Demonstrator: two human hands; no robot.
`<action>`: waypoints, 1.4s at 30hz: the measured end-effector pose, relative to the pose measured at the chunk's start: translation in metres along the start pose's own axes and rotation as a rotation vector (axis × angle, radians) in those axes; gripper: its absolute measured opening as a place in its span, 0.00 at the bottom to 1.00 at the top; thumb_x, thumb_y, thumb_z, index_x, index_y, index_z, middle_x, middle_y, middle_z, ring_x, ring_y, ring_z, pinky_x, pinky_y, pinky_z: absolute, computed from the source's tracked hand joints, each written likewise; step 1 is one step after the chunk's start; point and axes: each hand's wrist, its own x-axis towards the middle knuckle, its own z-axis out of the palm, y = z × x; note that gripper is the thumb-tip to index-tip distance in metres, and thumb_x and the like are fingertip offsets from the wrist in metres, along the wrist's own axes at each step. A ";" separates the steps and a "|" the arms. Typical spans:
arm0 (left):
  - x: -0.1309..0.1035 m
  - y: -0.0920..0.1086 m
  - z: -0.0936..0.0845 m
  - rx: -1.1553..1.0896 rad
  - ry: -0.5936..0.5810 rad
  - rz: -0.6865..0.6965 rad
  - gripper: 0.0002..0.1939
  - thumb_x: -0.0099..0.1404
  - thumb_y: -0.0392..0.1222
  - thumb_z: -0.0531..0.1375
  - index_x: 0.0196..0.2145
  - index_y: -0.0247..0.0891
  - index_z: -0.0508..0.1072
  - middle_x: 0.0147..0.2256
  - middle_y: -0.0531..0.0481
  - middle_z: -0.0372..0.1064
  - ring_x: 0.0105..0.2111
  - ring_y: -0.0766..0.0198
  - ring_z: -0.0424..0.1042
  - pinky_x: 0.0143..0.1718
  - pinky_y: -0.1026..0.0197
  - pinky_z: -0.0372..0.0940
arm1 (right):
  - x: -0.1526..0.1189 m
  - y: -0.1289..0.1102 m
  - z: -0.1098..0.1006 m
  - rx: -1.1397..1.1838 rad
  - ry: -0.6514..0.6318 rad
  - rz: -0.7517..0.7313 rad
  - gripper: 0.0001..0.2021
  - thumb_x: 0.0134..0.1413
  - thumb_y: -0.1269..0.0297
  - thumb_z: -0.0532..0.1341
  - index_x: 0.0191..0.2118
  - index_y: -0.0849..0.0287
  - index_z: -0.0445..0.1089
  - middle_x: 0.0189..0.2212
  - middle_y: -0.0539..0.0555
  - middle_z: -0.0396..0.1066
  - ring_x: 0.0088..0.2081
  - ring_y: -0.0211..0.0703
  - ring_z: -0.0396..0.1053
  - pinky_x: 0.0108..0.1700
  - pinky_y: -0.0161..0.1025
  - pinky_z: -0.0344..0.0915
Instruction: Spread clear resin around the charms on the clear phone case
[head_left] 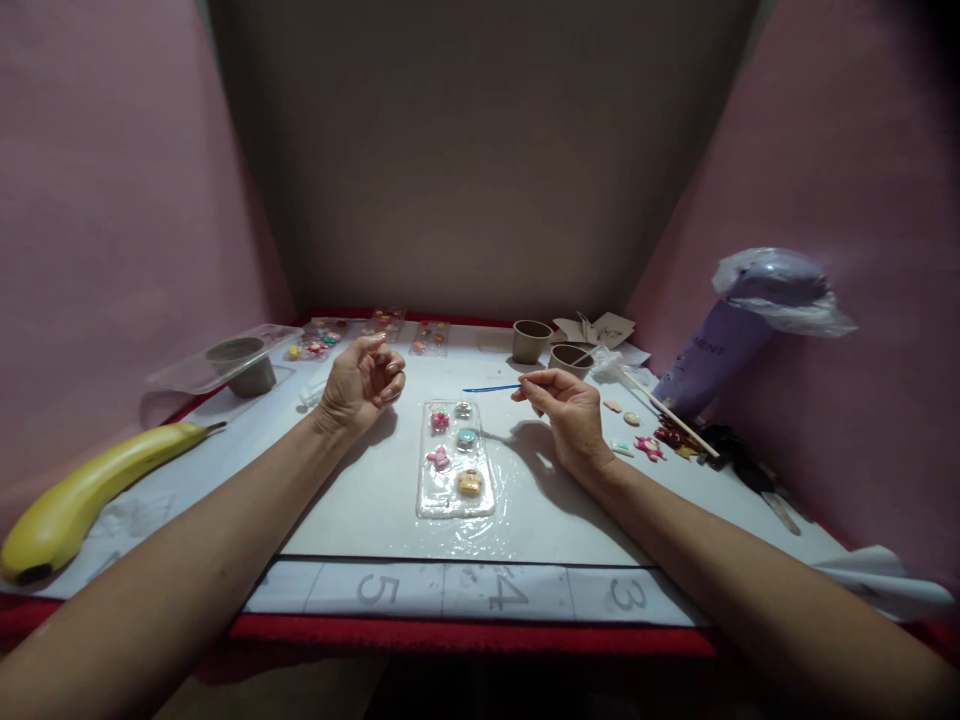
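A clear rectangular piece (442, 497) lies on the white board (360, 530), with several small charms on it, among them a pink bunny (439, 458), a blue one (466, 438) and a yellow one (470, 483). Glossy wet liquid surrounds its right and lower edges. My right hand (562, 410) pinches a thin blue stick (491, 388), which points left above the far end of the piece. Raised at the left of the piece, my left hand (364, 385) has its fingers loosely curled, and whether anything is inside them is hidden.
Two grey-brown cups (532, 343) stand at the back right. Loose charms (649, 448), a wooden stick (671, 413) and a purple bottle (712, 350) are at the right. A yellow banana (97, 487), a clear tray (225, 355) and another cup (251, 378) sit left.
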 end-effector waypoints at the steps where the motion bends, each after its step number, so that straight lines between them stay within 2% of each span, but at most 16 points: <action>1: 0.000 0.000 0.000 0.000 -0.002 -0.001 0.14 0.54 0.44 0.58 0.18 0.38 0.57 0.18 0.55 0.56 0.11 0.72 0.52 0.11 0.67 0.44 | 0.000 0.000 0.000 -0.008 0.001 0.000 0.08 0.46 0.61 0.68 0.31 0.58 0.74 0.22 0.51 0.75 0.27 0.40 0.72 0.31 0.39 0.66; 42: 0.002 -0.001 -0.002 0.029 -0.021 -0.003 0.11 0.51 0.42 0.58 0.19 0.39 0.58 0.18 0.54 0.59 0.11 0.72 0.52 0.11 0.66 0.44 | -0.001 -0.001 0.000 0.015 -0.002 0.003 0.07 0.45 0.62 0.69 0.30 0.58 0.74 0.22 0.50 0.75 0.26 0.39 0.72 0.32 0.39 0.67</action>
